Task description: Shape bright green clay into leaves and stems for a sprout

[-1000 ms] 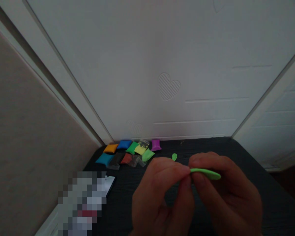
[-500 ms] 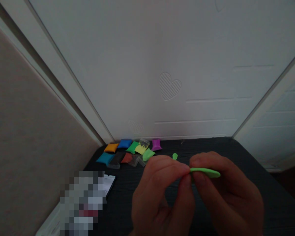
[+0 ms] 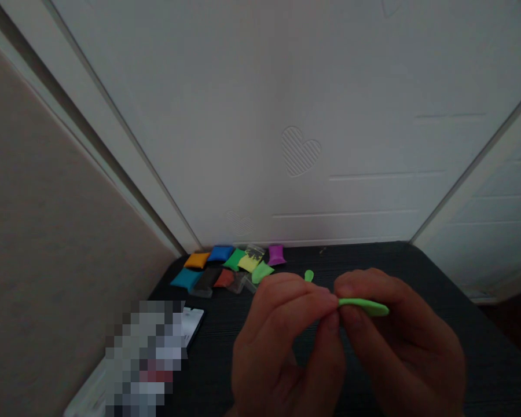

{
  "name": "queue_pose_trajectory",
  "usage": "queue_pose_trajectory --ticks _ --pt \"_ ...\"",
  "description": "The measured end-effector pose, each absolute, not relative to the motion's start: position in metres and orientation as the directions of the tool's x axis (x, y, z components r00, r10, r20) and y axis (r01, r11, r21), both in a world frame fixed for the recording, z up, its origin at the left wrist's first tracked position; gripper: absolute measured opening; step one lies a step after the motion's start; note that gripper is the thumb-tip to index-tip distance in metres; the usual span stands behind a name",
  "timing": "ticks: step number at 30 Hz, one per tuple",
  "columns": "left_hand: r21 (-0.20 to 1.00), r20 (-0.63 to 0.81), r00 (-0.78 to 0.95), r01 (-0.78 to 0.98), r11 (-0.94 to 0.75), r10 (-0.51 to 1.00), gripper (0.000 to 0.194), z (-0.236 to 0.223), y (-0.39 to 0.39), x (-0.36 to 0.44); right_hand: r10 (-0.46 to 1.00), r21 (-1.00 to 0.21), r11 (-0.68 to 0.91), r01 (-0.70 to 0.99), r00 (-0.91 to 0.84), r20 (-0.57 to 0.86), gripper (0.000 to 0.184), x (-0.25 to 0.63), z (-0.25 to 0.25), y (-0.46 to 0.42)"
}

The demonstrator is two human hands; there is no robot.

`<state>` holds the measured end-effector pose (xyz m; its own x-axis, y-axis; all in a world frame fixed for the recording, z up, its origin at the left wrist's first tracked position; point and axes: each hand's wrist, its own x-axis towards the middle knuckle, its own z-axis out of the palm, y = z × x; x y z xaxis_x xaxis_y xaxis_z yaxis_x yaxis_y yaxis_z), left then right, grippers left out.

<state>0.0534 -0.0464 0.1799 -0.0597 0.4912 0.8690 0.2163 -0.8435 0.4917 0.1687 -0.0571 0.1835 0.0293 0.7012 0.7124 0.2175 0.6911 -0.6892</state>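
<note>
A flattened, light green piece of modelling clay is held above the dark table, its wider end pointing right. My left hand pinches the narrow left end between thumb and forefinger. Close beside it, my right hand grips the clay between thumb and fingers. The two hands' fingertips nearly meet, hiding part of the piece. Beyond them a small light green clay piece with a rounded top lies on the table, its lower part hidden by my left hand.
Several coloured clay packets, including a purple one, a blue one and a teal one, lie at the table's back left. A flat, blurred-out object is at the left. A white panel rises behind the table.
My left fingertips have shifted very slightly right along the clay. Otherwise both hands keep nearly the same pose, and the things on the table stay put.
</note>
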Motion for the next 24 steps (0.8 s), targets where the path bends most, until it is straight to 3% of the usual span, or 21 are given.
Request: queue_pose_trajectory --ticks 24 --pt "0.561 0.827 -0.079 0.183 -0.807 0.557 0.024 0.1817 -0.0454 0.0496 0.734 -0.733 0.663 0.152 0.059 0.677 0.030 0.1675 0.1785 -0.0575"
